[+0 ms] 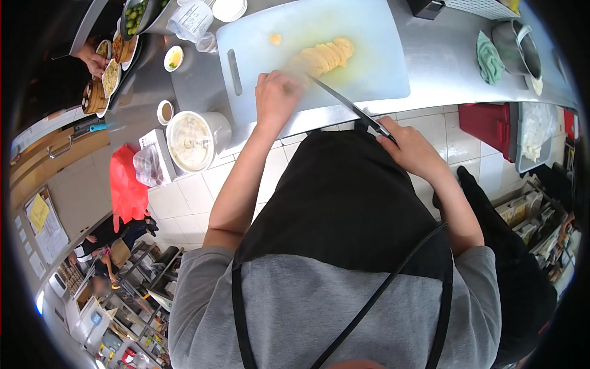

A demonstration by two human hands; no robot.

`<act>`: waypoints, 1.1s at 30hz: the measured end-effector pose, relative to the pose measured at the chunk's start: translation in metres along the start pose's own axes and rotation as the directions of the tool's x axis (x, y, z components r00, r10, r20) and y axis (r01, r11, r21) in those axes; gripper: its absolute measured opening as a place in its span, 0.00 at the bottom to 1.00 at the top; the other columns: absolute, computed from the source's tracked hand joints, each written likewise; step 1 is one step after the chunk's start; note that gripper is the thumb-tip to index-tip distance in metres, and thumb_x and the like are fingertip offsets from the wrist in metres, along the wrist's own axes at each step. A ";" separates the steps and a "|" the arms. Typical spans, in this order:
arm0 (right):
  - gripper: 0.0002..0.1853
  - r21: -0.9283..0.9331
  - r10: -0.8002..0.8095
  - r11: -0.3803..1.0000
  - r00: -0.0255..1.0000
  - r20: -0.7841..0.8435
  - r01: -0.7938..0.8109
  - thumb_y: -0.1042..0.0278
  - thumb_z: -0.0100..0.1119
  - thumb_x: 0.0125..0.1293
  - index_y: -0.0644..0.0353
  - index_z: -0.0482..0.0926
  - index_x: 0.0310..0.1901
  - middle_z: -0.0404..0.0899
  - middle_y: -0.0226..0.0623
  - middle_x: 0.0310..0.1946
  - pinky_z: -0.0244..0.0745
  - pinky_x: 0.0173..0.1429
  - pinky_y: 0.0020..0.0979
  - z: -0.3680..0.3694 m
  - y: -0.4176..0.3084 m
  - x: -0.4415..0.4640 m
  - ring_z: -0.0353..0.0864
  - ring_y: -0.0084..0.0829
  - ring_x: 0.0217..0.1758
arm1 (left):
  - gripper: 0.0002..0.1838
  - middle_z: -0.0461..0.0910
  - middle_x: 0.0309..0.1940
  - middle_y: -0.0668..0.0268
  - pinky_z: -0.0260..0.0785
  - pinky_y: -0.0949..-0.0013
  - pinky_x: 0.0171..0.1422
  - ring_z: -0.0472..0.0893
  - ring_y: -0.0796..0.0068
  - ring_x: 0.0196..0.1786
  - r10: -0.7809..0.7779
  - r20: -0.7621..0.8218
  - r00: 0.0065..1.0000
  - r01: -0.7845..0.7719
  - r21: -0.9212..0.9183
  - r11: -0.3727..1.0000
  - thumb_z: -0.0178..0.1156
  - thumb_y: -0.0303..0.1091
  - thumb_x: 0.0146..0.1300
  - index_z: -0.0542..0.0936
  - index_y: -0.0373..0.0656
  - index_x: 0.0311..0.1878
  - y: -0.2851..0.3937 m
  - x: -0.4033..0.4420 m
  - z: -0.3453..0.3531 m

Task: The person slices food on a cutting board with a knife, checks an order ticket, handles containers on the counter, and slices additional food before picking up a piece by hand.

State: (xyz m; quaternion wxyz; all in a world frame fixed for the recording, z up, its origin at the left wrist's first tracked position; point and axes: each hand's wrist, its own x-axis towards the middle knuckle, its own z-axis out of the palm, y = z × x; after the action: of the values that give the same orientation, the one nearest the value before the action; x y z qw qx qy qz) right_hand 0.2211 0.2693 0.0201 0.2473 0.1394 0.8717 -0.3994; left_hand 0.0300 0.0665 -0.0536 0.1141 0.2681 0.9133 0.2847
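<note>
My right hand is closed round the handle of a kitchen knife, whose blade points up and left across the cutting board. At the blade's tip lies a row of overlapping pale yellow slices, a food I cannot identify. My left hand is over the board at the row's left end, fingertips smeared by motion, so whether they hold a slice is hidden. One small yellow piece sits apart, up and left. Beneath everything is the white cutting board, wet with yellowish juice around the slices.
Left of the board stand a white tub, a sauce cup and a small bowl. Another person's hand is beside dishes at far left. A green cloth and metal pot stand right, above a red bin.
</note>
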 end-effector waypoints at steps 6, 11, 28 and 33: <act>0.16 -0.042 0.052 0.998 0.998 0.028 -0.051 0.63 0.50 0.68 0.60 0.68 0.53 0.79 0.56 0.32 0.69 0.45 0.50 0.001 0.005 0.002 0.77 0.57 0.40 | 0.04 0.81 0.35 0.68 0.65 0.65 0.53 0.73 0.65 0.44 0.023 -0.005 1.000 -0.023 -0.045 0.999 0.66 0.31 0.49 0.83 0.44 0.29 0.006 -0.005 -0.016; 0.15 -0.038 0.048 0.998 0.999 0.026 -0.047 0.63 0.50 0.68 0.59 0.68 0.53 0.79 0.56 0.31 0.69 0.44 0.51 0.002 0.007 0.003 0.77 0.58 0.40 | 0.06 0.82 0.34 0.66 0.66 0.64 0.51 0.75 0.64 0.43 -0.075 0.013 0.997 0.076 -0.179 0.981 0.67 0.33 0.49 0.83 0.42 0.28 -0.001 0.003 -0.046; 0.14 0.051 0.040 0.998 0.994 -0.100 -0.035 0.63 0.49 0.68 0.59 0.66 0.51 0.78 0.56 0.29 0.68 0.41 0.51 -0.001 0.013 -0.005 0.76 0.59 0.37 | 0.08 0.81 0.35 0.69 0.66 0.61 0.50 0.73 0.62 0.44 0.064 -0.138 0.988 -0.022 0.284 0.959 0.70 0.33 0.45 0.83 0.46 0.29 -0.002 0.017 -0.003; 0.14 0.028 -0.006 1.000 0.991 -0.136 0.010 0.63 0.49 0.68 0.59 0.65 0.51 0.78 0.56 0.27 0.68 0.40 0.51 0.002 0.016 -0.003 0.76 0.59 0.36 | 0.12 0.81 0.34 0.70 0.64 0.61 0.51 0.73 0.63 0.44 0.151 -0.056 0.987 -0.130 0.278 0.952 0.70 0.31 0.46 0.81 0.46 0.36 -0.014 0.025 0.009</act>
State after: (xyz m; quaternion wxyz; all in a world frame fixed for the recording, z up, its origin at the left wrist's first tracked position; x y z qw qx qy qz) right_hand 0.2315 0.2776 0.0111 0.1838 0.1664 0.8813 -0.4024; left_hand 0.0063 0.0744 -0.0704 0.0204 0.3345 0.9260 0.1736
